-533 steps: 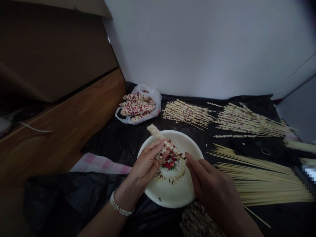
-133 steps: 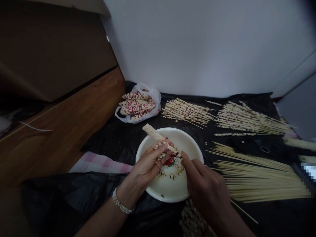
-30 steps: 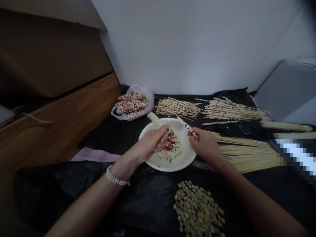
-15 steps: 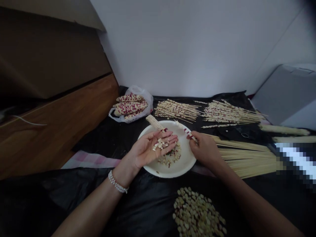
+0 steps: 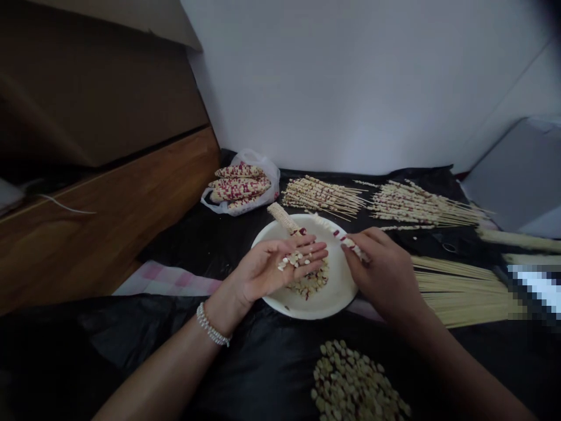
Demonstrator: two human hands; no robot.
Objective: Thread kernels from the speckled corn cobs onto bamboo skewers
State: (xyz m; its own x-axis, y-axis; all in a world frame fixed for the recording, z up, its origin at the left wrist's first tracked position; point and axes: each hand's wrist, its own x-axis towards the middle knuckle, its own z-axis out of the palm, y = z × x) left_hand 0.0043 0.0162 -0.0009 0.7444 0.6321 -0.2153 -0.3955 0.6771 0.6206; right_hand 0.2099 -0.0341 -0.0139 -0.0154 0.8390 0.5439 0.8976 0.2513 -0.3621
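My left hand (image 5: 274,269) is palm up over the white bowl (image 5: 339,301), its fingers stretched out. Several pale corn kernels (image 5: 294,259) lie loose on the palm and finger bases. My right hand (image 5: 381,269) grips a skewer threaded with white and dark red corn kernels (image 5: 336,234); the skewer points up and left across the bowl's right rim. Behind my left fingers, a mostly stripped corn cob (image 5: 284,218) leans on the bowl's far rim, a few dark red kernels at its lower end. More kernels (image 5: 313,285) lie in the bowl, partly hidden by my left hand.
A plastic bag of speckled corn cobs (image 5: 241,186) sits behind the bowl. To its right are two piles of kernel-threaded skewers (image 5: 322,194). Bare skewers (image 5: 464,289) lie at right. Flat round pieces (image 5: 355,380) are heaped in front on black plastic sheeting (image 5: 263,374).
The view has shifted slightly, so the scene sits further right. My right hand has turned on the skewer, showing more of its back. My left hand stays palm up with the kernels.
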